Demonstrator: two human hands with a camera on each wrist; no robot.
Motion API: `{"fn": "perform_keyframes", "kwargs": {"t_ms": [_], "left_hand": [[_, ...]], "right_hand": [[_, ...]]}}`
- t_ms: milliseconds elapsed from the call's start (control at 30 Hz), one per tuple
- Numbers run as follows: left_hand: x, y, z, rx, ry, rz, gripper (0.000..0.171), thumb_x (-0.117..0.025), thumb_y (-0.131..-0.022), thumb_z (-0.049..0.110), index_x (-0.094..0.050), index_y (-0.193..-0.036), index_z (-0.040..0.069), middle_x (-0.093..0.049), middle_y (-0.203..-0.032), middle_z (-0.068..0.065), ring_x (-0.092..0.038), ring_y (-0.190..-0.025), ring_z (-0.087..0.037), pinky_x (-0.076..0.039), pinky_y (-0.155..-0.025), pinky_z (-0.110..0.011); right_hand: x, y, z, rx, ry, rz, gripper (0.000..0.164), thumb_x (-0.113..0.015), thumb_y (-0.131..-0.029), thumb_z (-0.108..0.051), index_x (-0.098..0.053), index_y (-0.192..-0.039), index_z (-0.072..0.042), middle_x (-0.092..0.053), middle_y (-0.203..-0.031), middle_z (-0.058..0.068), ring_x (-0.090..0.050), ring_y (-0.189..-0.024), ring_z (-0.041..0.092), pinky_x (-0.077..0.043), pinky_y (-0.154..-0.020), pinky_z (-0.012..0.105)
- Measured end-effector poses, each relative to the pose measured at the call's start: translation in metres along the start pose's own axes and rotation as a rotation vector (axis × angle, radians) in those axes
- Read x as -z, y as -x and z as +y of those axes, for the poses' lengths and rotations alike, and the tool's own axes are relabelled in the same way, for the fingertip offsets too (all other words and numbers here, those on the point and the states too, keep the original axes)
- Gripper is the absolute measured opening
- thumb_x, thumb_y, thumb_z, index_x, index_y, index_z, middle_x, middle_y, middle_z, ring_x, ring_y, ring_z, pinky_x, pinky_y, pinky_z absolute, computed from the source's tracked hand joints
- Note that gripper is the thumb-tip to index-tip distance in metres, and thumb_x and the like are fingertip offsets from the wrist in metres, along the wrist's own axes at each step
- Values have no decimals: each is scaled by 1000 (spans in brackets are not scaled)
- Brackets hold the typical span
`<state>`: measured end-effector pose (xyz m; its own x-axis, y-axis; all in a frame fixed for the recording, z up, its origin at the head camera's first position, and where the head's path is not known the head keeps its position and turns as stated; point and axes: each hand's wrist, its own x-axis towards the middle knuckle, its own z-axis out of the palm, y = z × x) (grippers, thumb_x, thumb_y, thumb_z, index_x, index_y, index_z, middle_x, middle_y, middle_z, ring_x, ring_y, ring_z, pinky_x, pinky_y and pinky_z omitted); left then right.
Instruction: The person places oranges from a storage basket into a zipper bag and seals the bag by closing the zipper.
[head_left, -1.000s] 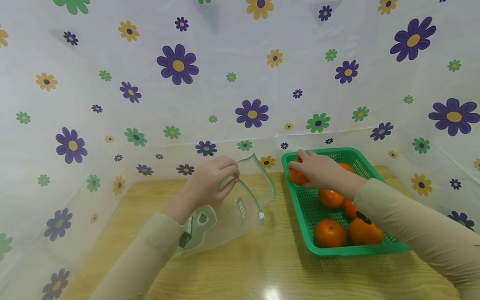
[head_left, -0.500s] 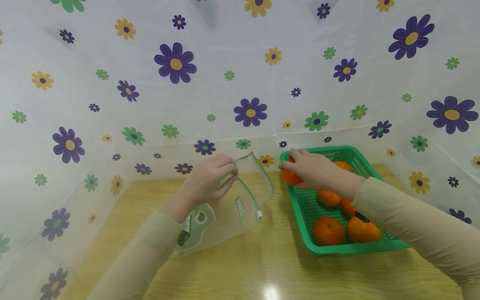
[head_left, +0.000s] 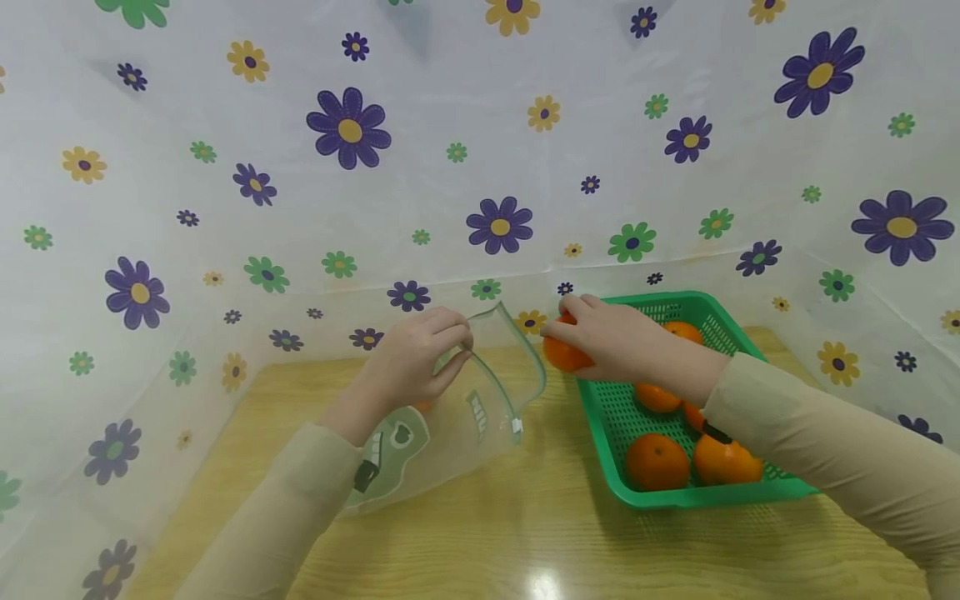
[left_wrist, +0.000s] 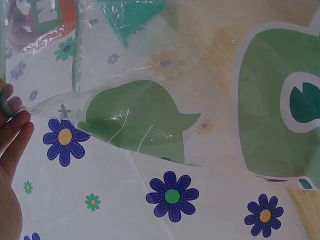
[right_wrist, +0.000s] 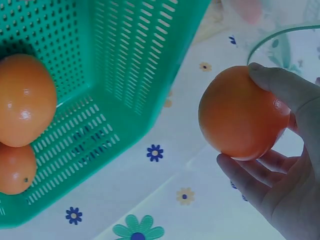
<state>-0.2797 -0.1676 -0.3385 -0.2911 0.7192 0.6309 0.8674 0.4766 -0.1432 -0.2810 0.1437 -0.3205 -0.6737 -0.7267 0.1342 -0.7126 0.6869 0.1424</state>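
Note:
My left hand (head_left: 422,357) pinches the upper edge of a clear zip bag (head_left: 457,446) with green printed patches. The bag's mouth gapes to the right, its white slider (head_left: 517,425) at the near corner. A bit of orange shows through the bag below my left hand. In the left wrist view my fingers (left_wrist: 17,130) grip the rim of the bag. My right hand (head_left: 611,337) holds an orange (head_left: 564,350) at the far left corner of the green basket, just right of the bag's mouth. In the right wrist view, thumb and fingers wrap the orange (right_wrist: 242,114).
The green basket (head_left: 611,467) stands on the wooden table (head_left: 465,550) at the right, with several oranges (head_left: 657,462) in it. A white sheet (head_left: 420,183) with printed flowers hangs behind and on both sides.
My right hand has carried the orange left, from inside the basket past its left rim toward the bag. The left hand has stayed at the bag's edge, almost still.

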Motion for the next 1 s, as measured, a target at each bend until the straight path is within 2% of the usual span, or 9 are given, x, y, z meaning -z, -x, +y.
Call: {"fn": "perform_keyframes", "kwargs": {"t_ms": [233,533,833,1000], "left_hand": [[1,0,0,0,-7,2,11,-80,-86,4,-71,-91,8,-72,-95,-5,-70,-94,-23,-64,-81,-34],[3,-2,0,15,-5,-9,9,-79,-87,5,-71,-92,8,-72,-96,-5,-70,-92,-23,-64,-80,-33],[11,-5,1,48,-19,-22,9,-78,-88,4,-72,-95,7,-73,-99,-6,-71,-95,-23,-65,-86,-33],[15,-7,-2,36,-26,-7,5,-75,-90,5,-72,-94,5,-73,-98,-7,-71,-94,-24,-65,-86,-34]], "right_hand": [[7,-2,-7,30,-6,19,69,-93,-83,-32,-60,-143,-25,-58,-132,17,-64,-114,34,-67,-79,41],[11,-4,-22,77,-54,61,65,-92,-84,-31,-62,-142,-26,-56,-133,14,-61,-115,30,-66,-78,38],[16,-6,-35,100,-66,62,66,-90,-86,-33,-61,-145,-27,-56,-137,14,-60,-116,28,-66,-78,36],[20,-6,-38,113,-74,78,68,-90,-86,-32,-60,-146,-26,-55,-139,12,-59,-118,28,-66,-79,36]]}}
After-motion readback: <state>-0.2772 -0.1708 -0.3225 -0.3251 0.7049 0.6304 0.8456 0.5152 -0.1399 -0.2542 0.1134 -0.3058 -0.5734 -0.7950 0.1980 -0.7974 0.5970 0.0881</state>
